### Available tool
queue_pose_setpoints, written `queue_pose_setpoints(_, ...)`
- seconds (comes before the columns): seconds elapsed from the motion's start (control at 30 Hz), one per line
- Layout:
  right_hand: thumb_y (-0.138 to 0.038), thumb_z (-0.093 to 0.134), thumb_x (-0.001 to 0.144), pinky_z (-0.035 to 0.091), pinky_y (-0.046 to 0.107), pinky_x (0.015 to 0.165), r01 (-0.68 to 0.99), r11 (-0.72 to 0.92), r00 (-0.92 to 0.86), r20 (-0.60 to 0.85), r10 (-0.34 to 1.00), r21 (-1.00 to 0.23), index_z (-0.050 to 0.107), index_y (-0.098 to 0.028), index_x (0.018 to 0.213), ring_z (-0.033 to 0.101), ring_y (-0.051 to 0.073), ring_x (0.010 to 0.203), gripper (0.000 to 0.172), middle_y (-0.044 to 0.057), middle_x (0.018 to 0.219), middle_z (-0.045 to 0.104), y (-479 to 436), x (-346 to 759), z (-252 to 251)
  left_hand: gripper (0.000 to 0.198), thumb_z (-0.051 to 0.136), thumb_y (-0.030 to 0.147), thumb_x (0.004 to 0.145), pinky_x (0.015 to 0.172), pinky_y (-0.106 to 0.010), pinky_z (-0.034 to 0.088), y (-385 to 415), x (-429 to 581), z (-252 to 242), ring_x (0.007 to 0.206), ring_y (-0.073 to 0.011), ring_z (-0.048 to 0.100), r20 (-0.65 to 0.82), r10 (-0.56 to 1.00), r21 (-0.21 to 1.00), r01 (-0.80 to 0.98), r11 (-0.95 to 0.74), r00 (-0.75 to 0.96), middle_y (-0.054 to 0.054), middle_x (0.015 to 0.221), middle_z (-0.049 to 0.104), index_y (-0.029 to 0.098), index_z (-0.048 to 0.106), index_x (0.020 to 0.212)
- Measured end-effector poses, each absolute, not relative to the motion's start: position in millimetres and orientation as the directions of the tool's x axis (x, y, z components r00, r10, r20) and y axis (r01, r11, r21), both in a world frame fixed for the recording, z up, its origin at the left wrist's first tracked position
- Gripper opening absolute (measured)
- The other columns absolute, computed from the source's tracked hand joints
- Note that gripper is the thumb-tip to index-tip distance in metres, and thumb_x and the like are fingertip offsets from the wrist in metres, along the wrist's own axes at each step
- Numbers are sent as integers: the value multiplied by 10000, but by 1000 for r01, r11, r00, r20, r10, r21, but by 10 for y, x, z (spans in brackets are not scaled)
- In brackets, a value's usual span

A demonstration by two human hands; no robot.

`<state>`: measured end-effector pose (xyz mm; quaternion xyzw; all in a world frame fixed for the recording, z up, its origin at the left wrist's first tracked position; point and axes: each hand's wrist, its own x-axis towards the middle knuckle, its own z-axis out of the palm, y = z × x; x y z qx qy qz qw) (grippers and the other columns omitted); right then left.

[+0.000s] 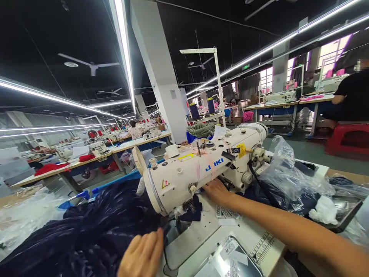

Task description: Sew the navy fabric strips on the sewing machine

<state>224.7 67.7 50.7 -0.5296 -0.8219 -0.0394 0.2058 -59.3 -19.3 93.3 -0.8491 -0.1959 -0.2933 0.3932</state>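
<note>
Left hand (141,252), curled by cloth (95,227) likely set handy at the table's (250,231) left edge, and right hand (216,192) under the machine (184,173) hide their grips.

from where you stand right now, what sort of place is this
Probably a garment factory: there's a sewing machine up close, thread cones behind it and dark fabric heaped beside it.

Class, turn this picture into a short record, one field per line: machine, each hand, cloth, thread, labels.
Machine: white sewing machine, blue lettering on its side
Left hand: near the edge of the dark cloth; grip unclear
Right hand: at the lower edge of the machine's arm, fingers partly hidden
Cloth: navy, heaped beside the machine
Thread: two dark cones behind the machine
Labels: beside the right hand
</note>
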Motion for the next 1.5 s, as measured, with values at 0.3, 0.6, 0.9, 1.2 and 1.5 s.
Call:
queue_pose_setpoints(0.3, -80, 416, 758, 383, 377, 829, 880, 445, -323, 481, 815, -165, 602, -130, 983, 537, 255, 964, 296, 136, 1053, 604, 921, 2327, 400, 338, 322, 16, 842, 518, -268, 356, 123, -57, 191, 483, -133, 467, 540, 352, -410, 605, -683, 764, -12, 577, 507, 157, 524, 610)
queue_pose_setpoints(0.6, -120, 339, 851, 396, 342, 819, 579, 764, -464, 656, 595, -284, 575, -139, 970, 541, 190, 859, 265, 90, 875, 617, 311, 2267, 366, 294, 346, 5, 824, 534, -309, 307, -114, -186, 247, 525, -161, 488, 326, 333, -590, 466, -660, 885, -41, 606, 535, 128, 544, 644)
queue_pose_setpoints(0.9, -51, 444, 781, 355, 367, 797, 576, 818, -776, 304, 553, -19, 585, -218, 1046, 549, 196, 815, 343, 66, 951, 601, 236, 1569, 354, 235, 417, 9, 801, 563, -317, 294, -225, -269, 173, 539, -174, 491, 336, 428, -585, 542, -603, 839, -29, 576, 528, 129, 527, 632)
queue_pose_setpoints(1.2, -171, 507, 765, 347, 392, 865, 809, 574, -508, 338, 792, -127, 564, -120, 942, 517, 251, 943, 193, 126, 982, 573, 22, 1295, 268, 238, 410, -30, 760, 553, -313, 273, -222, -313, 154, 526, -163, 468, 399, 403, -586, 567, -579, 824, -26, 569, 516, 121, 530, 620)
queue_pose_setpoints(1.5, -97, 438, 780, 359, 347, 820, 786, 596, -549, 259, 794, -161, 595, -126, 811, 536, 214, 873, 163, 102, 924, 581, 73, 1345, 262, 305, 324, -25, 810, 537, -306, 294, -234, -339, 151, 515, -157, 456, 483, 349, -553, 589, -589, 803, -32, 580, 510, 113, 537, 639)
